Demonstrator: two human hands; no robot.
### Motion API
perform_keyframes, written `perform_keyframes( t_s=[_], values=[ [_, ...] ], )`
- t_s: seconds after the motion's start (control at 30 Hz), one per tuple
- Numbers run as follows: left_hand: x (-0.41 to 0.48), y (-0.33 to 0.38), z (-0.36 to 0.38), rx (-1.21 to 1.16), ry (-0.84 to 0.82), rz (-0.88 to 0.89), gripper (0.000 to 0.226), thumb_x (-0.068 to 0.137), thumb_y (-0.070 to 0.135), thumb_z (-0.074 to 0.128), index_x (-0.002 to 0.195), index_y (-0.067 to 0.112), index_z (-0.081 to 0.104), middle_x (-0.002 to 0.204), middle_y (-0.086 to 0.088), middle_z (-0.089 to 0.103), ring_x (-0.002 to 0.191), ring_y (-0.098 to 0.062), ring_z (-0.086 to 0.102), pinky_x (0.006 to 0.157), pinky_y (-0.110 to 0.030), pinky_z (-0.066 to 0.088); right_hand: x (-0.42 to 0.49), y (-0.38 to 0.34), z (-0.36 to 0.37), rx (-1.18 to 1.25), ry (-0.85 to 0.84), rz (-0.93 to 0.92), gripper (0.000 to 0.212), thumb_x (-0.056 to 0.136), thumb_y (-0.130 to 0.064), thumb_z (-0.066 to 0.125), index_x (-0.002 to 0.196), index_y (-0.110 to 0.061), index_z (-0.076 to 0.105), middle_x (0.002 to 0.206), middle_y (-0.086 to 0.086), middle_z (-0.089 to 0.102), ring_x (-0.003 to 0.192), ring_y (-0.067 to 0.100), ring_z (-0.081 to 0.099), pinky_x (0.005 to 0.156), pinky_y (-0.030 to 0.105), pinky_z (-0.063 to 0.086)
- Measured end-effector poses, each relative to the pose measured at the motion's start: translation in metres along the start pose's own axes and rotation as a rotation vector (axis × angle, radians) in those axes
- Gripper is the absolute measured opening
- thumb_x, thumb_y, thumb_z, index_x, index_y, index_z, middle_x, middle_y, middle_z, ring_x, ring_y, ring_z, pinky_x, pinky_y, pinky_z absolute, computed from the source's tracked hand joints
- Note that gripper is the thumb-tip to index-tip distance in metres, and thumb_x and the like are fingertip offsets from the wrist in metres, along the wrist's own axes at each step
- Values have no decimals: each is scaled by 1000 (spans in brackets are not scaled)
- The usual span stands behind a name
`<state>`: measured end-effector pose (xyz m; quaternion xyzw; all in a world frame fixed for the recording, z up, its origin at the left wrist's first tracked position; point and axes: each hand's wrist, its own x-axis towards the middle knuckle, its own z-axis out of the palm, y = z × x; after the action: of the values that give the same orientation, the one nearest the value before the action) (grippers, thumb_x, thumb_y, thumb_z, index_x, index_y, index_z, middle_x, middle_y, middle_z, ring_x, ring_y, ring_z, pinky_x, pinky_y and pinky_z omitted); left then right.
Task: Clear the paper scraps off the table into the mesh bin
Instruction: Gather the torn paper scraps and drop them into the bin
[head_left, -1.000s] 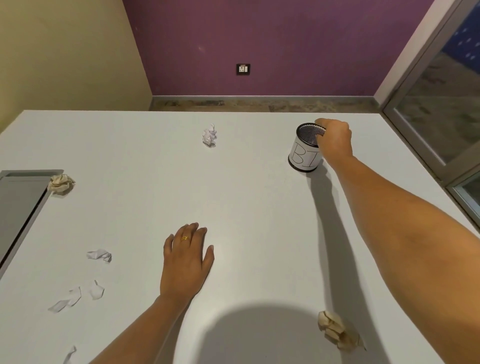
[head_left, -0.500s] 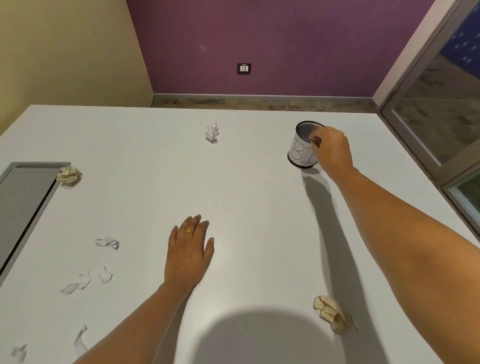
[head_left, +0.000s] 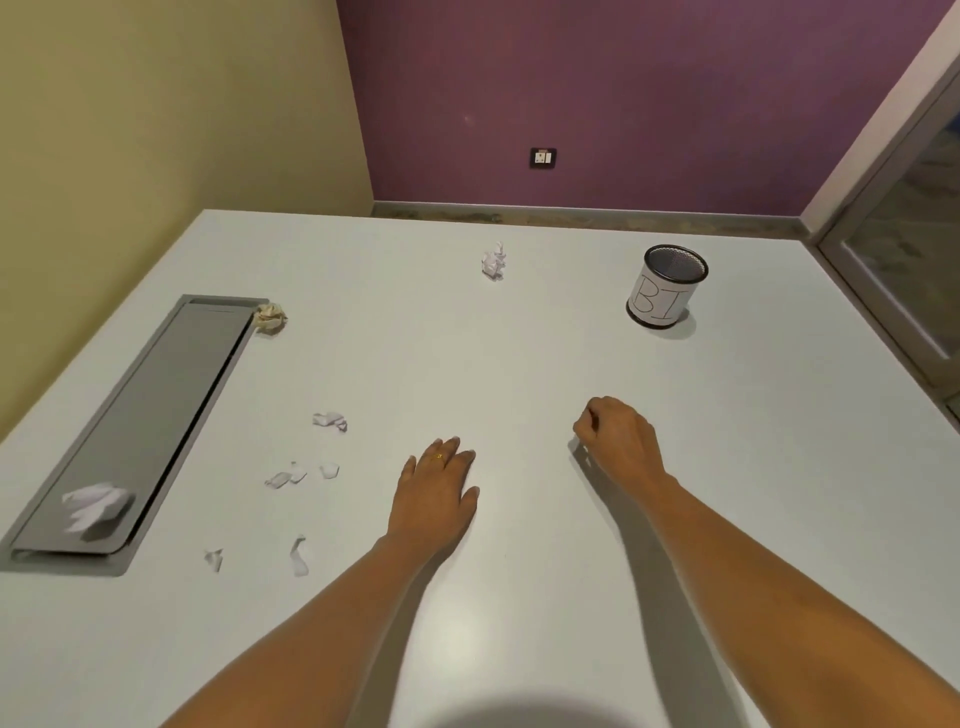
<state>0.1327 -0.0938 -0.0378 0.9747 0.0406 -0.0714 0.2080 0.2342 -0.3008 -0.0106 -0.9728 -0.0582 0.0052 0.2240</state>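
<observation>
Right hand (head_left: 615, 441) has pulled back from the rim of the mesh bin (head_left: 667, 286) to mid-table, and the view has swung left, so the beige wad seen earlier near the front edge is no longer in view. Its fingers are curled into a loose fist just above the table (head_left: 519, 364), with no paper showing from it. Left hand (head_left: 436, 493) lies flat, palm down, fingers straight, holding nothing. The bin stands upright toward the far right corner; what is inside can't be seen through the mesh. Task looks early, with most of the paper still out: a white crumpled ball (head_left: 493, 261) near the far edge, a beige ball (head_left: 271, 317) touching the far end of the grey hatch lid (head_left: 156, 415) by the left edge, torn scraps (head_left: 330, 420) scattered between that lid and the left hand, and a white paper piece (head_left: 96, 506) on the lid's near end. Nearest scraps sit left of the left hand's fingers (head_left: 447, 452) and apart from them. The right hand is well apart from all of it.
</observation>
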Motion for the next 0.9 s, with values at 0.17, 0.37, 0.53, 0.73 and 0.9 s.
perform_keyframes(
  t_s=[0.17, 0.37, 0.53, 0.73, 0.9],
  values=[
    [-50, -21, -10, -77, 88, -13, 39, 92, 24, 47, 130, 13, 48, 146, -5, 39, 139, -17, 27, 114, -34, 21, -54, -43, 23, 44, -100, -78, 22, 87, -13, 44, 66, -7, 48, 74, 7, 60, 64, 19, 46, 60, 26, 34],
    [-106, -64, -31, -155, 324, -158, 28, 91, 9, 50, 116, 7, 61, 131, -9, 55, 125, -23, 47, 102, -33, 37, -98, -88, 43, 73, -243, -153, 26, 89, -14, 46, 68, -2, 55, 77, 10, 61, 70, 21, 52, 65, 31, 41],
    [-138, -110, -50, -96, 404, -263, 30, 90, 1, 46, 117, 3, 59, 134, -15, 51, 129, -28, 43, 104, -38, 38, -124, -133, 59, 171, -324, -234, 17, 87, -18, 58, 93, -6, 68, 100, 4, 67, 94, 20, 61, 78, 26, 44],
    [-151, -151, -58, 40, 234, -383, 49, 91, 0, 41, 139, 8, 34, 153, -15, 25, 143, -29, 21, 115, -40, 23, -145, -192, 84, 119, -419, -388, 34, 91, -15, 53, 124, -6, 54, 135, 8, 50, 118, 26, 53, 95, 30, 41],
    [-156, -166, -54, 75, 147, -301, 55, 95, 4, 34, 147, 16, 18, 157, -3, 18, 146, -23, 13, 117, -33, 20, -156, -220, 102, 0, -606, -458, 58, 94, -12, 50, 146, -10, 24, 158, 10, 11, 145, 23, 19, 116, 36, 25]
  ],
)
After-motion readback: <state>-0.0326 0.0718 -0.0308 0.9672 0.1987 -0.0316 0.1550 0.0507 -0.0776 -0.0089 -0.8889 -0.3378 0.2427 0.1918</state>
